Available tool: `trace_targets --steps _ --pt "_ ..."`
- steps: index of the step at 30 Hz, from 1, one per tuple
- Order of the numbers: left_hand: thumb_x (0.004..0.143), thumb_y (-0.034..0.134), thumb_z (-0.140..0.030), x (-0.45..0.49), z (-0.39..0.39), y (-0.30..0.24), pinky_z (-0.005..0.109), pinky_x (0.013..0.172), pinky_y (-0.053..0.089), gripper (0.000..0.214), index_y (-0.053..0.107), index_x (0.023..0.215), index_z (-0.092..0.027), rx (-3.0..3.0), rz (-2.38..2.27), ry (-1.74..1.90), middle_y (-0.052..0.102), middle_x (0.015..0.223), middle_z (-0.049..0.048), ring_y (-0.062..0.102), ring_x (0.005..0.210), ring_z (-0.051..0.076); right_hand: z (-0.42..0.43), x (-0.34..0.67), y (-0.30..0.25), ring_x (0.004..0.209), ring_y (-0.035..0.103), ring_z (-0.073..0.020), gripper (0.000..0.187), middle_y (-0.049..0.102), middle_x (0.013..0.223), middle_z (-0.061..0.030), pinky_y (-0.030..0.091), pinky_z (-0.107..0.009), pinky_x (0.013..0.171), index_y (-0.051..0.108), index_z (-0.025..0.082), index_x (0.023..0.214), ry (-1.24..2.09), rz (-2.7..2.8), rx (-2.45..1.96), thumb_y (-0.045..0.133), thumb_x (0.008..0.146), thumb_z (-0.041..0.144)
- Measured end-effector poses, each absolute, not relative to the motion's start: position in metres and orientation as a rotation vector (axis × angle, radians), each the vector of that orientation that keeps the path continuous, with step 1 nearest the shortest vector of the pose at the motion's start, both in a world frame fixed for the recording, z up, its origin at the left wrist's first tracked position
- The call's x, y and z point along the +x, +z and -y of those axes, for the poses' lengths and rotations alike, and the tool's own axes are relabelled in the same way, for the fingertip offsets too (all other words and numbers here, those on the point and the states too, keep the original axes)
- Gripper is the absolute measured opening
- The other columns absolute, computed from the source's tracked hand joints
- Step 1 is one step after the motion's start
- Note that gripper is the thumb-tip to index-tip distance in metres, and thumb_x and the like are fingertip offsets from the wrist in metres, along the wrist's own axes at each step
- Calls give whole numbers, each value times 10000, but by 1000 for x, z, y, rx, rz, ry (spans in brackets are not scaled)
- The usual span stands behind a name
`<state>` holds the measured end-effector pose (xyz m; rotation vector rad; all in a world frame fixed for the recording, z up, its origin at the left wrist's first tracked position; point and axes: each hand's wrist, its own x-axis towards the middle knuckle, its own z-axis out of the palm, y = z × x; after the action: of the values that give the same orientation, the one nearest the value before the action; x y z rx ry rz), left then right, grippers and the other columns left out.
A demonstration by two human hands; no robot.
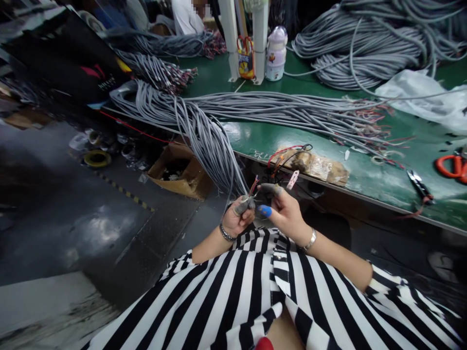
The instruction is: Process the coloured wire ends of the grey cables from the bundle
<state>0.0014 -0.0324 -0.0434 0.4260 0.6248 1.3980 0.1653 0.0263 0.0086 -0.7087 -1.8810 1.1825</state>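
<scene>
My left hand (239,216), with taped or covered fingertips, is closed around the end of a grey cable. Thin red and dark wires (253,185) stick up from that end. A thick bundle of grey cables (207,141) hangs over the table edge down to this hand. Just right of it is my right hand (286,214), its thumb covered in blue and its index finger in grey. Thumb and index finger stand apart, the index tip close to the wires; no object shows between them. A pink-white tag (293,180) appears just beyond this hand.
More grey cables (284,109) with stripped ends lie along the green table (379,184). At its right are snips (419,186) and orange-handled scissors (448,166). A taped block (314,165) sits at the front edge. A cardboard box (182,177) stands below. A person (186,17) is behind.
</scene>
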Motion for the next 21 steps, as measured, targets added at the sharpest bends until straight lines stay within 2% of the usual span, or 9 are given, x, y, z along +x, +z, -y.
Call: trace_targets --steps 2,5,7,12,15,17,19,21 --pt "731 753 -443 3 33 -44 163 317 184 364 529 701 -157 448 -644 1378 408 398 -92 272 261 27 -32 160 10 739 583 -174 346 642 868 -47 491 -307 684 618 180 1143 1176 1997 -669 664 841 340" --pt "640 826 -417 4 35 -42 145 306 184 404 529 721 -156 459 -700 1316 445 415 -90 282 268 18 -42 159 9 786 603 -172 92 650 866 -57 503 -308 739 645 183 908 1124 2157 -516 584 885 248" --pt "598 854 -394 3 37 -41 136 306 185 423 533 727 -150 454 -725 1260 455 429 -88 289 278 12 -48 164 9 804 612 -167 111 653 886 -69 504 -296 743 630 182 846 1045 2263 -429 527 886 169" --pt "555 856 -320 -1 39 -42 127 312 152 380 561 703 -133 415 -708 1155 474 450 -69 281 293 3 -57 180 13 816 620 -159 190 652 998 -92 488 -261 725 634 169 918 830 2556 -263 489 817 99" --pt "614 812 -356 -7 37 -43 141 312 144 336 561 655 -136 372 -636 1237 413 419 -80 214 277 -2 -59 186 5 754 604 -153 173 651 1046 -104 443 -251 652 648 164 937 608 2708 -547 528 813 145" --pt "715 739 -379 -12 35 -41 152 319 159 326 547 611 -137 352 -587 1302 325 390 -96 158 266 -4 -59 192 -4 696 581 -149 111 655 982 -105 406 -253 606 641 153 858 524 2754 -778 538 816 156" --pt "802 662 -358 -16 33 -38 156 331 181 329 544 592 -133 348 -571 1343 261 389 -104 123 264 -5 -56 198 -8 641 548 -140 115 639 831 -79 384 -254 580 600 154 735 603 2713 -872 535 829 161" --pt "844 616 -333 -19 32 -36 153 340 192 320 557 604 -129 352 -579 1381 252 402 -102 117 266 -4 -50 204 -5 589 513 -128 191 591 683 -35 381 -249 559 557 168 673 837 2594 -787 537 860 198"
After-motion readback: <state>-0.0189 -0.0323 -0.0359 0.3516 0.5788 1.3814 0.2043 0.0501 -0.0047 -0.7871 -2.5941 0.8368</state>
